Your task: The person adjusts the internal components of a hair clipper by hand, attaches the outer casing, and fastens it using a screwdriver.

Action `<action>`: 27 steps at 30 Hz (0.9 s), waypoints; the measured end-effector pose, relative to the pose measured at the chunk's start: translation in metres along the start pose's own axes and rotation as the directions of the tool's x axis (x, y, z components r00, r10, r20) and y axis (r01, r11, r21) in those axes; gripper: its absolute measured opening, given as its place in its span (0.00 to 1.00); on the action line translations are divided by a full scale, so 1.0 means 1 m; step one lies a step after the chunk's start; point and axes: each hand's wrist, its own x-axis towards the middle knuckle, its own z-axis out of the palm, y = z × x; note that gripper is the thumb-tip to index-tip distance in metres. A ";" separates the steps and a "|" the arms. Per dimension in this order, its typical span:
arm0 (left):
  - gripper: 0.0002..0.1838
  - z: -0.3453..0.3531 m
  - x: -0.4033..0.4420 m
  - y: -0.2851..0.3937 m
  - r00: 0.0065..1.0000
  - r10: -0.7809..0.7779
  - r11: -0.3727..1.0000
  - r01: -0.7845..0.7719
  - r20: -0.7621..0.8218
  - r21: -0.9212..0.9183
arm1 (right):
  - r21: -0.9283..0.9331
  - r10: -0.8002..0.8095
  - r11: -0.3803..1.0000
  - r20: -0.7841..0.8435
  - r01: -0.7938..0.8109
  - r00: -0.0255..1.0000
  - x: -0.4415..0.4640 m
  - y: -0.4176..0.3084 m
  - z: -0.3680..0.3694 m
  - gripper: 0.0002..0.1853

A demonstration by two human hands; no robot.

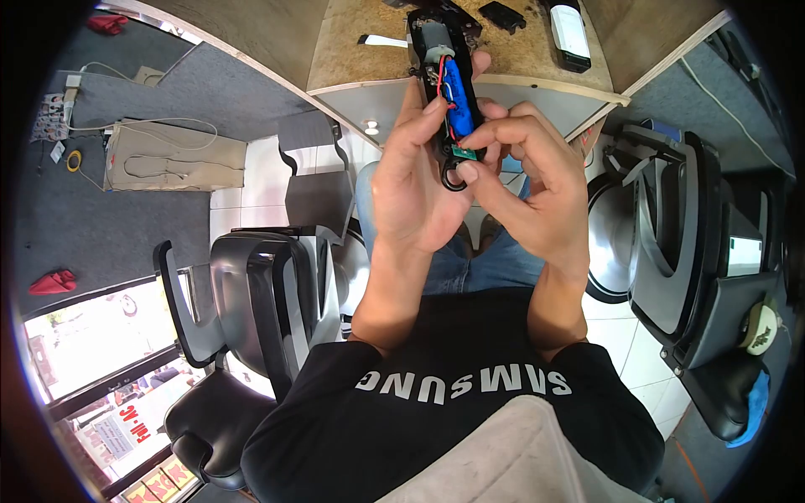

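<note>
An opened black hair clipper point(414, 38) is held up over my lap, its inside facing me. A silver motor point(436, 38) sits near its far end, with a blue battery point(459, 101) and red wires below it. At the near end are a small green circuit board point(464, 153) and a black hanging loop point(453, 183). My left hand point(407, 172) is wrapped round the housing from the left, thumb on its edge. My right hand point(537, 180) pinches the near end beside the board; whatever is between those fingertips is too small to make out.
A worn wooden counter point(335, 63) ahead carries a white-handled tool point(386, 40), a black plastic piece point(503, 15) and a white-and-black device point(570, 38). Black barber chairs stand at left point(264, 289) and right point(671, 243). A cardboard box point(176, 155) lies further left.
</note>
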 end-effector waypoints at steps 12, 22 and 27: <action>0.27 -0.005 -0.004 -0.002 1.000 0.025 0.989 -0.026 0.008 0.144 | -0.128 -0.085 0.988 0.023 0.087 0.996 -0.003 -0.006 -0.004 0.09; 0.35 0.004 0.000 -0.004 0.997 0.081 0.945 -0.074 -0.008 0.319 | -0.311 -0.240 0.917 0.066 0.249 0.968 -0.005 -0.007 -0.006 0.09; 0.33 0.003 -0.002 -0.001 0.993 0.117 0.907 -0.106 -0.003 0.407 | -0.275 -0.199 0.939 0.059 0.207 0.978 -0.006 -0.009 -0.005 0.07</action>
